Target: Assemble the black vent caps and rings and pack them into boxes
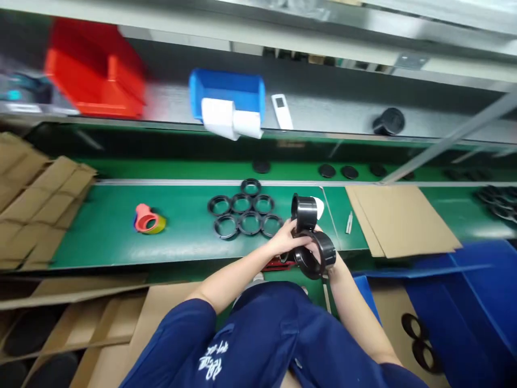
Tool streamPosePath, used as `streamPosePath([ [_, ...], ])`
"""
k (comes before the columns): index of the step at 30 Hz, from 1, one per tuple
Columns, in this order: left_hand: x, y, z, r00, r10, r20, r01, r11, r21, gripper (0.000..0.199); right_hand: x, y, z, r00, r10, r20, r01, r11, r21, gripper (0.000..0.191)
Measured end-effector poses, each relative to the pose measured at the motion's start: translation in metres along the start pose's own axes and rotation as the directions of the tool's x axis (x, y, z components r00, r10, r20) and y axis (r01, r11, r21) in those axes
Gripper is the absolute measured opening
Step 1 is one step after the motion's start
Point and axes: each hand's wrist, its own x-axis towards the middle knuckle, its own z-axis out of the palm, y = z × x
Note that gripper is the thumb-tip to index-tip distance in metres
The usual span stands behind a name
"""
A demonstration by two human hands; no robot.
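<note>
Over the front of the green bench, both of my hands are closed on black plastic rings. My left hand (287, 238) reaches in from the left, its fingers on the rings where they meet. My right hand (314, 248) comes from the right and shows partly through the lower ring (326, 251), which hides some of its fingers. The upper ring (306, 212) stands above both hands, with a small white piece (319, 207) behind its right side. Just left of the hands, several black rings (250, 222) lie flat in rows on the bench.
Coral and yellow rings (146, 218) lie at left on the green bench (181, 248). Cardboard sheets (404, 221) and a small white tool (349, 222) are at right. A blue bin (230, 86) and a red bin (97, 75) sit on the shelf. Boxes flank my body.
</note>
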Motion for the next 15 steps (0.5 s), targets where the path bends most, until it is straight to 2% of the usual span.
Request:
streamPosePath([
  [2,-0.016,-0.012,-0.025,0.988,-0.098,-0.121,0.067,0.968,-0.24,0.057,0.02,-0.002,0.025,0.997,0.004,0.071,-0.002,0.999,-0.039,0.069],
  [4,-0.03,-0.02,-0.043,0.954,-0.22,-0.205,0.117,0.899,-0.422,0.059,0.034,-0.005,0.046,0.989,-0.002,0.148,0.016,0.995,-0.094,0.077],
  [7,-0.045,-0.026,-0.063,0.899,-0.316,-0.303,0.119,0.842,-0.526,0.057,0.052,-0.01,0.073,0.963,-0.055,0.263,0.113,0.971,-0.211,0.064],
  [9,-0.051,-0.028,-0.079,0.872,-0.324,-0.368,0.085,0.84,-0.536,0.055,0.064,-0.014,0.086,0.956,-0.085,0.28,0.16,0.953,-0.256,0.051],
  [11,-0.057,-0.026,-0.104,0.83,-0.315,-0.46,0.051,0.865,-0.5,0.058,0.075,-0.017,0.09,0.971,-0.057,0.232,0.117,0.96,-0.255,0.046],
  [13,-0.066,-0.022,-0.142,0.748,-0.324,-0.579,0.123,0.925,-0.359,0.062,0.083,-0.019,0.083,0.987,0.032,0.158,0.002,0.978,-0.209,0.048],
  [15,-0.077,-0.016,-0.191,0.634,-0.338,-0.695,0.306,0.936,-0.176,0.062,0.085,-0.015,0.065,0.982,0.141,0.129,-0.126,0.985,-0.119,0.052],
])
